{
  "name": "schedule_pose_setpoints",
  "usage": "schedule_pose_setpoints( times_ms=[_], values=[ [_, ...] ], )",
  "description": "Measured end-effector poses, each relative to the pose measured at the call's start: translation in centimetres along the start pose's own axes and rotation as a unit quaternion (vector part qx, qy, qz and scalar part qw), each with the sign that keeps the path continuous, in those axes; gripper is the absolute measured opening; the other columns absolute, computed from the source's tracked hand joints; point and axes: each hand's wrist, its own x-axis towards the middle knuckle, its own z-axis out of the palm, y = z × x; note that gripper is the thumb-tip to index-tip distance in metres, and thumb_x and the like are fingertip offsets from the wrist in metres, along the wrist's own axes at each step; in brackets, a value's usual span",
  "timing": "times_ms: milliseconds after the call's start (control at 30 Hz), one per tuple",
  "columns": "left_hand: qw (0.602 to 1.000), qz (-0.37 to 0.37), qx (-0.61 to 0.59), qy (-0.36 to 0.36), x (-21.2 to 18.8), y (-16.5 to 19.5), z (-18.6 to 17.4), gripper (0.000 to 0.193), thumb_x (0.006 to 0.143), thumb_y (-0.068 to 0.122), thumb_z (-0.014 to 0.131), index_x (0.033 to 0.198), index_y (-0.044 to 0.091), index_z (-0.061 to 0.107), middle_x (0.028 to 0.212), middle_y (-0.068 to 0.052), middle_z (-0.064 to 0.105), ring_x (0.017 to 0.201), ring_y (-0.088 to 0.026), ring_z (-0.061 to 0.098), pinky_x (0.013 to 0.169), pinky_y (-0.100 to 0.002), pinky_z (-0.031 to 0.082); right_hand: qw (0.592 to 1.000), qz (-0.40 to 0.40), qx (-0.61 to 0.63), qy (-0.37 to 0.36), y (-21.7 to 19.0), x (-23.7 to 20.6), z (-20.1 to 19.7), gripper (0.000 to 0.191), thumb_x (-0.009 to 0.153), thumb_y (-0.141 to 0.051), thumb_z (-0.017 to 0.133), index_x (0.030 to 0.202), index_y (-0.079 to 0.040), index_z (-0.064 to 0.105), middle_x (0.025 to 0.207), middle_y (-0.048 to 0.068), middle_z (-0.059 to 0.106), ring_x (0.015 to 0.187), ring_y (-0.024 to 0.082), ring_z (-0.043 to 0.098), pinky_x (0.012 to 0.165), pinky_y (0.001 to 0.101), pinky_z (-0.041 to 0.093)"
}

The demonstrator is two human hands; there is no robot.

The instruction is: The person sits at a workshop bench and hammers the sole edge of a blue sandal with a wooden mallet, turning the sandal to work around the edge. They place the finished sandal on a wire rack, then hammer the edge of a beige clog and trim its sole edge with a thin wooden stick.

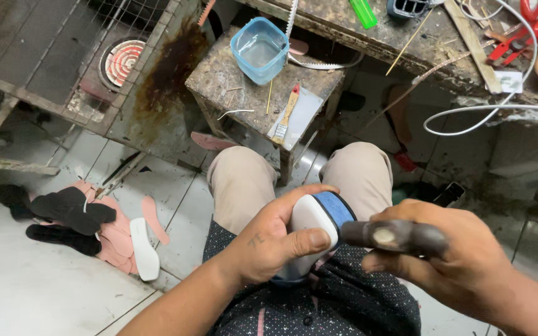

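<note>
**Hammering a shoe sole held over the lap**

In the lower left of the frame, black and pink cut-out soles (pixel 88 227) lie in a heap on the tiled floor (pixel 26 286), with one white insole (pixel 144 249) beside them. In the upper left stands a wire rack (pixel 63 56) with a round coil heater (pixel 124 61) behind it.

In the upper middle, a small dirty stool (pixel 231 87) carries a blue plastic tub (pixel 259 50) and a glue brush (pixel 286 115).

In the lower middle, the left hand (pixel 269 239) is clamped around the white and blue shoe sole (pixel 319 218), with the thumb pressed across its white face. The sole is above the knees, close to the body.

Just to the right, the right hand (pixel 449 258) is closed on a dark hammer (pixel 384 236), whose head touches or nearly touches the blue edge.

To do this step well, I think the blows should be short and light, landing on the edge only, and the left thumb should be kept away from the hammer head.

In the upper right, the desk (pixel 406 46) holds red scissors (pixel 533 25) and a white cable (pixel 499 109).
</note>
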Motion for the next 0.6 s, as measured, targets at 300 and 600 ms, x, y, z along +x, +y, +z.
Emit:
schedule_pose_setpoints(
  times_ms=[300,600],
  values=[
    [0.981,0.130,-0.067,0.130,0.4,-0.7,-2.8,0.069,0.092,0.041,0.073,0.145,0.005,0.048,0.119,-0.005,0.066,0.108,-0.016,0.065,0.099,-0.035,0.053,0.965,-0.156,0.127,0.166,1.8,1.1,4.4,0.026,0.088,-0.024,0.082,0.104,-0.010,0.066,0.086,0.000,0.070,0.075,0.012,0.066,0.062,0.0262,0.054],
    [0.908,0.191,-0.329,0.175,0.2,-0.3,-7.2,0.052,0.100,0.055,0.060,0.121,0.008,0.063,0.096,-0.009,0.066,0.087,-0.024,0.062,0.082,-0.042,0.052,0.939,0.089,-0.289,0.163,5.5,1.7,4.6,0.040,0.081,-0.023,0.077,0.117,-0.007,0.070,0.098,0.012,0.071,0.083,0.031,0.070,0.072,0.0401,0.054]
  ],
)
